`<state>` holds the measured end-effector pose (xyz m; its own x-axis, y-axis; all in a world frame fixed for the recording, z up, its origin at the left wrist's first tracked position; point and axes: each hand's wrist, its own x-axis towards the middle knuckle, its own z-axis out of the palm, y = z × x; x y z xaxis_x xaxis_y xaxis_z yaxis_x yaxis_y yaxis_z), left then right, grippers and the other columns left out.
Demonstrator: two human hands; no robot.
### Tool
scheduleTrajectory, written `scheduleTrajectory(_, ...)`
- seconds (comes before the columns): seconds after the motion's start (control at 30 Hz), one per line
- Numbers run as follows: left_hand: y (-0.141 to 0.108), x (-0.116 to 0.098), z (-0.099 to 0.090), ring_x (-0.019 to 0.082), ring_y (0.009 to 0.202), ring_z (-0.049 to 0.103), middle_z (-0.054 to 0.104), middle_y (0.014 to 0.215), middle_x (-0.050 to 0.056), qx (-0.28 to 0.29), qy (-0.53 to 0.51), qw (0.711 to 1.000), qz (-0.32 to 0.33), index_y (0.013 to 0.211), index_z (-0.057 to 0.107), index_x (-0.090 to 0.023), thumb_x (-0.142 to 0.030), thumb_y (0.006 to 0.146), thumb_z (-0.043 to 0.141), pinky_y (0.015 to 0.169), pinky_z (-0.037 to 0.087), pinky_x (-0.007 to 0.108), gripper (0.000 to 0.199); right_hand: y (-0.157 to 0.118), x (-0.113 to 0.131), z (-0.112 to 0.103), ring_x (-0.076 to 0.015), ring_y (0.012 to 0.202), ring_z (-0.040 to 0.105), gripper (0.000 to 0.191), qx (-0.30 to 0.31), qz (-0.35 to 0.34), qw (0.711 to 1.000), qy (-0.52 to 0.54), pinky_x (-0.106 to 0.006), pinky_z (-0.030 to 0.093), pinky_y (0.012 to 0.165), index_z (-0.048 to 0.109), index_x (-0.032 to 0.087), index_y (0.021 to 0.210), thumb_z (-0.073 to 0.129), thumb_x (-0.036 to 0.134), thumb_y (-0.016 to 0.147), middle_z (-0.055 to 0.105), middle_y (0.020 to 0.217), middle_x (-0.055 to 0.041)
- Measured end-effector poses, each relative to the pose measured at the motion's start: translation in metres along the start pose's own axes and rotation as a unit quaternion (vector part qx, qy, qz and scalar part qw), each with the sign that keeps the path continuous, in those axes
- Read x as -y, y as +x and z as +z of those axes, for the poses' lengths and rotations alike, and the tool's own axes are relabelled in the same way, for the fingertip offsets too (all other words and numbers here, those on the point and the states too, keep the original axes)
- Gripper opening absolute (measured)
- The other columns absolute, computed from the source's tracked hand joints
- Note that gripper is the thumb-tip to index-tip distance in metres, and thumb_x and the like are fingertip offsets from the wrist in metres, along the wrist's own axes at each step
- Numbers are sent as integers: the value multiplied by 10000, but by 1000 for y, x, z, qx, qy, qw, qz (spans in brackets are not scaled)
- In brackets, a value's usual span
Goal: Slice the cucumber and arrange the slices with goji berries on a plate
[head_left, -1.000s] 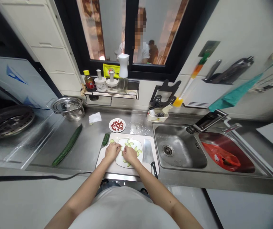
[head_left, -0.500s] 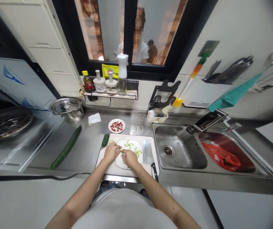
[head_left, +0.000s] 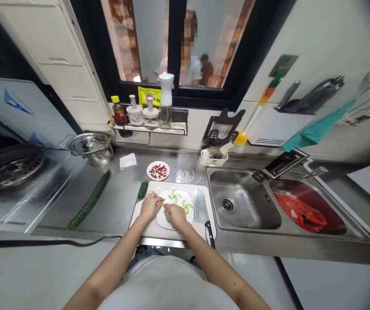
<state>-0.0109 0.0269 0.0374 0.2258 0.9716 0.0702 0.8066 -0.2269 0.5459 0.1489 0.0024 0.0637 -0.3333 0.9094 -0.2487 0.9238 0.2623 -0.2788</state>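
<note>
A white square plate [head_left: 187, 220] lies on a pale cutting board [head_left: 147, 230], with thin cucumber slices [head_left: 174, 196] laid on it in pinwheel shapes. My left hand [head_left: 150, 206] is over the plate's left edge, fingers pinched at a pale green cucumber slice. Close beside it, my right hand [head_left: 175, 215] reaches over the plate's middle, its fingertips closed on a slice that they mostly hide. At the board's right side rests a kitchen knife [head_left: 200, 204], blade flat. A cut cucumber piece [head_left: 142, 190] sits by the board's upper left corner.
Behind the board stands a small dish of red pieces [head_left: 158, 171]. A whole cucumber [head_left: 91, 200] lies on the steel counter to the left, near a lidded pot [head_left: 91, 148]. On the right is a double sink [head_left: 246, 198] holding a red plastic bag [head_left: 301, 213].
Both hands stay over the left part of the plate. The right hand has shifted slightly left, its fingertips a little nearer the left hand.
</note>
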Motion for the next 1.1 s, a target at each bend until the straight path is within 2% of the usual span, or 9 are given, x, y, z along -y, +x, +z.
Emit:
scheduleTrajectory(0.23, 0, -2, 1, 178, 908, 518, 556, 890, 51, -9, -6, 1000, -10, 962, 717, -233, -260, 833, 555, 805, 393, 282, 209, 0, -1, -1, -182, 905, 619, 325, -3, 6, 1000, 6, -251, 374, 718, 598, 266, 1136, 360, 285, 916, 686, 987, -62)
scheduleTrajectory(0.37, -1, -3, 1, 181, 902, 519, 543, 874, 48, -21, -4, 1000, -23, 963, 713, -227, -268, 831, 551, 807, 394, 289, 213, -1, -1, -3, -178, 911, 619, 329, -17, 31, 999, 24, -252, 377, 714, 571, 274, 1174, 362, 291, 921, 684, 1022, -54)
scheduleTrajectory(0.5, 1, -4, 2, 190, 928, 517, 556, 896, 53, -10, -2, 1000, -21, 947, 712, -225, -295, 826, 568, 827, 394, 300, 201, -2, 2, -2, -185, 907, 623, 320, -20, 35, 999, 22, -259, 383, 715, 605, 253, 1119, 353, 290, 925, 690, 995, -63)
scheduleTrajectory(0.73, 2, -6, 3, 191, 949, 518, 576, 925, 56, -3, 1, 1000, -19, 934, 709, -224, -310, 822, 590, 847, 395, 302, 184, -1, 4, 4, -180, 913, 625, 328, -21, 31, 999, 17, -253, 385, 730, 599, 244, 1149, 368, 303, 924, 691, 999, -69)
scheduleTrajectory(1.1, 0, -11, -1, 194, 952, 520, 585, 928, 62, 3, 4, 1000, -20, 935, 708, -216, -282, 824, 583, 856, 395, 302, 180, -1, 4, 2, -179, 923, 616, 324, -13, 37, 999, 29, -255, 378, 748, 603, 245, 1147, 385, 299, 914, 689, 997, -66)
